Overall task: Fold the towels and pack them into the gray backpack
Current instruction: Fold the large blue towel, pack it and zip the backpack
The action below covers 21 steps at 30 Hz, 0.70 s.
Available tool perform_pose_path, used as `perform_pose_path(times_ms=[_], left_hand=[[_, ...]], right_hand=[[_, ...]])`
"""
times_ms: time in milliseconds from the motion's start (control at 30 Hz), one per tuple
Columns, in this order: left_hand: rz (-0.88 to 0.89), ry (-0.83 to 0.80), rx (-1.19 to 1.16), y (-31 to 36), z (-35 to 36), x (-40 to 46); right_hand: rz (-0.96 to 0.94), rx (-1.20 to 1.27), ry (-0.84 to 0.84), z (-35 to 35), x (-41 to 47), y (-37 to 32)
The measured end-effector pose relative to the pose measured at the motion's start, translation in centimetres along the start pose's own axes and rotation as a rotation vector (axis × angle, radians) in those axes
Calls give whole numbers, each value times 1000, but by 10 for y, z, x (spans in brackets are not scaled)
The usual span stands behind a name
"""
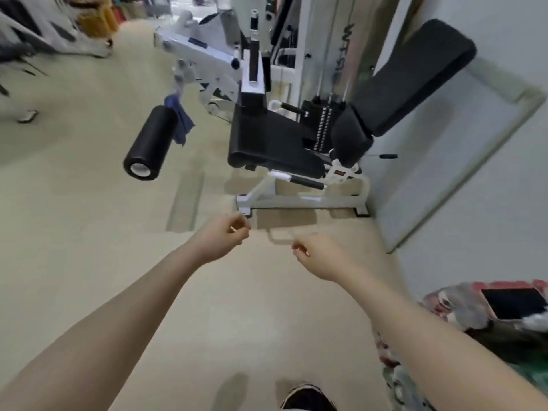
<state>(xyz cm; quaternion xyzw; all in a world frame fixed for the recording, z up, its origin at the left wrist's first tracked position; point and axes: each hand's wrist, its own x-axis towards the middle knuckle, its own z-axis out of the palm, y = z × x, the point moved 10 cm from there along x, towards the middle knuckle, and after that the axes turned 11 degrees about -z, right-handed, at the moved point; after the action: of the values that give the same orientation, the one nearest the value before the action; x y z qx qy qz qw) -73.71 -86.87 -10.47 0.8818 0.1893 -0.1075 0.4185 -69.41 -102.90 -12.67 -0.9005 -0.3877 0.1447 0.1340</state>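
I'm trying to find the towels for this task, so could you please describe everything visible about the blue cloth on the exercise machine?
The blue cloth looks like soft, thin fabric in dark blue, unfolded and crumpled. It hangs draped from the white lever arm of the machine, beside the inner end of the black foam roller pad, with a pointed corner dangling lowest. It hangs above the floor. Neither hand touches it; both are well below it in the picture.

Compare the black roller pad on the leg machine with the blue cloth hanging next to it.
The black roller pad is a rigid, smooth cylinder with a white end cap facing the camera; the blue cloth is limp and creased. The roller pad juts out from the machine's white arm, while the cloth dangles downward. The roller pad is clearly the bulkier of the two. Both hang off the same leg machine, touching each other, above the beige floor.
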Motion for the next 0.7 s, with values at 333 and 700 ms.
perform_pose_path(times_ms=[333, 700], left_hand=[[-203, 234, -120, -120, -168, 102], [-327, 330, -274, -199, -350, 250]], right_hand=[[-209, -27, -136, 17, 246, -82], [-331, -6, -229, 12, 526, -168]])
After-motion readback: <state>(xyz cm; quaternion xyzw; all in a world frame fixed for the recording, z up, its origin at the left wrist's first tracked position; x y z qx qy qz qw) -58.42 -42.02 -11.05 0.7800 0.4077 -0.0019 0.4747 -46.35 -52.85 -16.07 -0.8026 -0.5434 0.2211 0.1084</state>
